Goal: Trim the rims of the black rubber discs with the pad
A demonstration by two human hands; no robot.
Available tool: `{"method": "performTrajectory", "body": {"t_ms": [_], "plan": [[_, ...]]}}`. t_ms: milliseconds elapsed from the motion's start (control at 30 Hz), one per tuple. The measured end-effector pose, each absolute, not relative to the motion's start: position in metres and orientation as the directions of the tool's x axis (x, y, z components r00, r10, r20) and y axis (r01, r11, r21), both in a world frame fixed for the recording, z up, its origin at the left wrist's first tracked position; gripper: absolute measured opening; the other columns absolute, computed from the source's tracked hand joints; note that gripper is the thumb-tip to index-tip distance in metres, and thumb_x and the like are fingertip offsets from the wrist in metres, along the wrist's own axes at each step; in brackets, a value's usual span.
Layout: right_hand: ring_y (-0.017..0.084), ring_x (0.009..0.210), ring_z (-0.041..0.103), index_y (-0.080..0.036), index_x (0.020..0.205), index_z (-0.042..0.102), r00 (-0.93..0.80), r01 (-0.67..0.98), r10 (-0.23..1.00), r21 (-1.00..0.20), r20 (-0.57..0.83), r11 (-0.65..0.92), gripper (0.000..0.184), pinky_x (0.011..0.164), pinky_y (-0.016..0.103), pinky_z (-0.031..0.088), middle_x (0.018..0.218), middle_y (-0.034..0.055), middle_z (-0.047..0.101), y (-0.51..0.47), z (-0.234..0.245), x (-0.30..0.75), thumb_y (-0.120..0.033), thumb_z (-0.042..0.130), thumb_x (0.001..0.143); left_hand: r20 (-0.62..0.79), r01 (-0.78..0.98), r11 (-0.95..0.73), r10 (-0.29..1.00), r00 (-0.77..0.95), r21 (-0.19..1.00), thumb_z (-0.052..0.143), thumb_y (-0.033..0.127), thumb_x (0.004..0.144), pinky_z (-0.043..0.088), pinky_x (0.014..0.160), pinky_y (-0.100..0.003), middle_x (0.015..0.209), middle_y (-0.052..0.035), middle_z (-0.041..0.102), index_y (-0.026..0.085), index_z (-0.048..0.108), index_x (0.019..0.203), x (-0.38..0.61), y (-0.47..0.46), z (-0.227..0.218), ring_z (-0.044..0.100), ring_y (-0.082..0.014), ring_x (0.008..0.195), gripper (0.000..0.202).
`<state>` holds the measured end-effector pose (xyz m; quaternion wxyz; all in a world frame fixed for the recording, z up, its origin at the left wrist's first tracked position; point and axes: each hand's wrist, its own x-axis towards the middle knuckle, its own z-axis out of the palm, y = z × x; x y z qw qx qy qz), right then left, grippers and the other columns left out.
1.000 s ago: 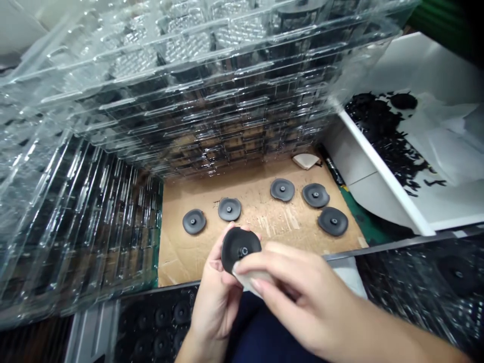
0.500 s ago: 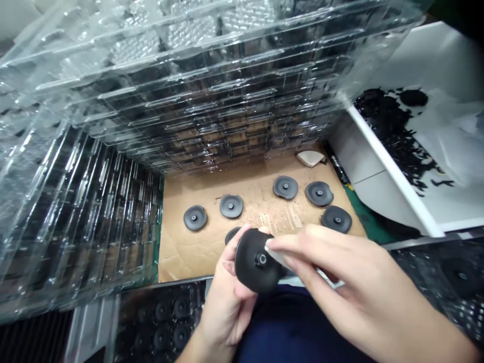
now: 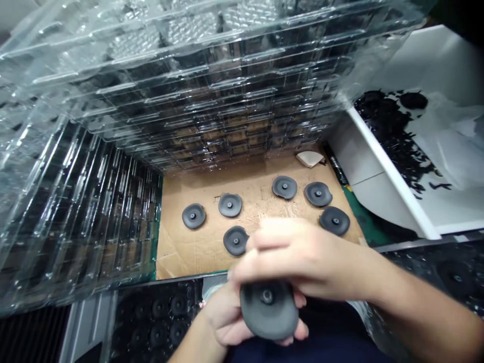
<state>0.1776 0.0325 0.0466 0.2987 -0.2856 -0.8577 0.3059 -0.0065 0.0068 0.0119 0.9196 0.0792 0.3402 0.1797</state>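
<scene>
Down at the lower middle of the head view, the left hand (image 3: 223, 320) cups a black disc (image 3: 269, 312) from below, its fingers curled under the rim. The disc is grasped face-up, with its small centre hub showing. The right hand (image 3: 302, 259) lies just above and across it, fingers bent down onto the disc's upper edge. Motion blur hides whether those fingers pinch anything, so that cannot be told. Just beyond both hands, a cardboard sheet (image 3: 189, 254) carries six loose discs (image 3: 230, 204), the nearest disc (image 3: 235, 240) lying close beside the right hand's fingertips. Stacked clear trays (image 3: 212, 111) rise beyond and to the left of the hands. To the right of the right hand stands a white bin (image 3: 389, 171) holding black scraps (image 3: 393, 131). Left of the left hand, a dark tray (image 3: 162, 317) has discs seated in its pockets.
</scene>
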Motion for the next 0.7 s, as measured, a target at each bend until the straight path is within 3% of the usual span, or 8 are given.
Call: {"method": "performTrajectory", "body": {"t_ms": [67,167,233,333,467,533,633,700], "plan": [[0.015,0.079,0.056,-0.013,0.108,0.067,-0.454,0.538,0.841,-0.663,0.293,0.521,0.029,0.070,0.027,0.046,0.088,0.0061,0.066,0.025,0.030,0.184,-0.011,0.041,0.093,-0.497,-0.198,0.971,0.239,0.834,0.133,0.071,0.029,0.069,0.054,0.055,-0.025,0.079,-0.0049,0.077,0.018,0.075,0.091,-0.006,0.011,0.014,0.073,-0.0205,0.067,0.024],[0.016,0.083,0.061,-0.018,0.112,0.064,-0.188,0.654,0.968,-0.713,0.169,0.252,0.028,0.072,0.028,0.050,0.092,0.0056,0.068,0.002,-0.009,0.187,-0.014,0.043,0.093,-0.416,-0.230,0.971,0.234,0.879,0.060,0.075,0.029,0.066,0.057,0.061,-0.023,0.089,-0.0032,0.078,0.023,0.073,0.098,-0.005,0.014,0.011,0.073,-0.0199,0.076,0.033],[0.016,0.081,0.064,-0.019,0.110,0.064,-0.106,0.662,0.990,-0.736,0.098,0.143,0.025,0.072,0.028,0.052,0.090,0.0047,0.069,-0.014,-0.038,0.185,-0.017,0.045,0.093,-0.392,-0.258,0.964,0.260,0.882,0.060,0.075,0.024,0.066,0.058,0.064,-0.024,0.091,-0.0037,0.077,0.022,0.073,0.099,-0.005,0.014,0.006,0.073,-0.0208,0.078,0.034],[0.018,0.075,0.065,-0.019,0.102,0.067,-0.070,0.679,0.994,-0.726,0.079,0.105,0.023,0.068,0.030,0.053,0.082,0.0045,0.070,-0.029,-0.064,0.183,-0.018,0.046,0.092,-0.364,-0.279,0.959,0.277,0.889,0.048,0.076,0.022,0.065,0.058,0.065,-0.025,0.093,-0.0049,0.077,0.022,0.072,0.101,-0.004,0.012,-0.002,0.073,-0.0225,0.080,0.036],[0.019,0.081,0.064,-0.019,0.103,0.065,0.074,0.695,0.991,-0.718,0.114,0.031,0.020,0.068,0.031,0.050,0.092,0.0059,0.071,-0.025,-0.035,0.188,-0.020,0.048,0.092,-0.362,-0.290,0.953,0.300,0.882,0.084,0.075,0.023,0.068,0.057,0.072,-0.026,0.096,-0.0057,0.076,0.021,0.070,0.106,0.000,0.012,-0.002,0.072,-0.0223,0.084,0.039],[0.016,0.083,0.062,-0.021,0.111,0.061,0.062,0.688,0.977,-0.718,0.202,0.105,0.022,0.068,0.028,0.047,0.098,0.0040,0.070,-0.020,-0.001,0.186,-0.019,0.048,0.093,-0.396,-0.299,0.943,0.334,0.855,0.149,0.079,0.019,0.063,0.056,0.075,-0.026,0.094,-0.0038,0.076,0.021,0.071,0.103,0.002,0.011,0.000,0.072,-0.0205,0.082,0.041],[0.014,0.070,0.056,-0.022,0.113,0.061,-0.212,0.606,0.866,-0.634,0.453,0.480,0.025,0.065,0.029,0.041,0.085,0.0003,0.070,-0.013,0.040,0.176,-0.018,0.043,0.096,-0.510,-0.325,0.889,0.453,0.731,0.324,0.080,0.021,0.062,0.051,0.085,-0.028,0.093,-0.0014,0.075,0.018,0.073,0.100,0.003,0.009,0.003,0.070,-0.0207,0.090,0.039],[0.014,0.064,0.051,-0.019,0.108,0.065,-0.313,0.590,0.833,-0.594,0.455,0.547,0.028,0.062,0.030,0.037,0.076,0.0002,0.068,-0.010,0.052,0.169,-0.016,0.040,0.097,-0.544,-0.350,0.837,0.541,0.641,0.421,0.081,0.030,0.063,0.047,0.091,-0.028,0.094,-0.0013,0.074,0.017,0.071,0.103,0.003,0.008,0.004,0.066,-0.0219,0.099,0.043]]}}
